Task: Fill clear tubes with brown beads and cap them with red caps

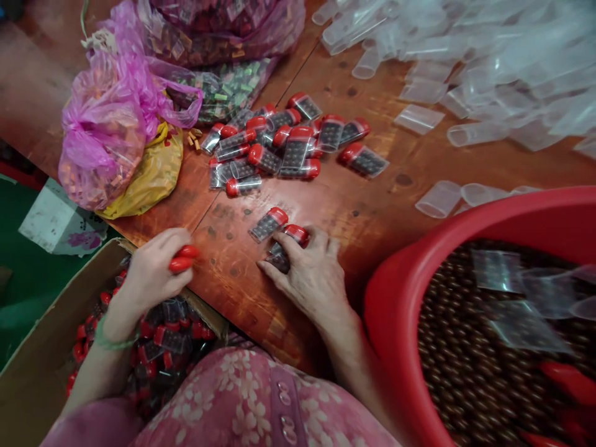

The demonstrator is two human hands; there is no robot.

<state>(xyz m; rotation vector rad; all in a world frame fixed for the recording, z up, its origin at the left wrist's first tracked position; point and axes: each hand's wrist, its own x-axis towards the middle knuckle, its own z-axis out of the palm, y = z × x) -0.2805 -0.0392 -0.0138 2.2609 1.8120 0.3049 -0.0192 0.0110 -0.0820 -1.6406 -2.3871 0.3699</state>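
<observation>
My left hand (pixel 161 268) is closed above the near edge of the table, over a cardboard box. Out of its fingers stick two glossy red caps (pixel 182 259); whatever is behind them is hidden in the palm. My right hand (pixel 311 264) rests on the wooden table with thumb and fingers closed around a clear tube of dark round balls (pixel 278 256) that has a red cap. A similar red-capped tube (pixel 269 225) lies just beyond its fingertips. Farther back is a loose pile of these filled tubes (pixel 295 149).
The cardboard box (pixel 51 329) at left holds many red-capped tubes. At right stands a red tub (pixel 395 298) of dark balls with clear sleeves on top. Empty clear sleeves (pixel 433 81) are heaped at back right. Pink bags (pixel 100 136) and a yellow bag (pixel 158 171) sit at back left.
</observation>
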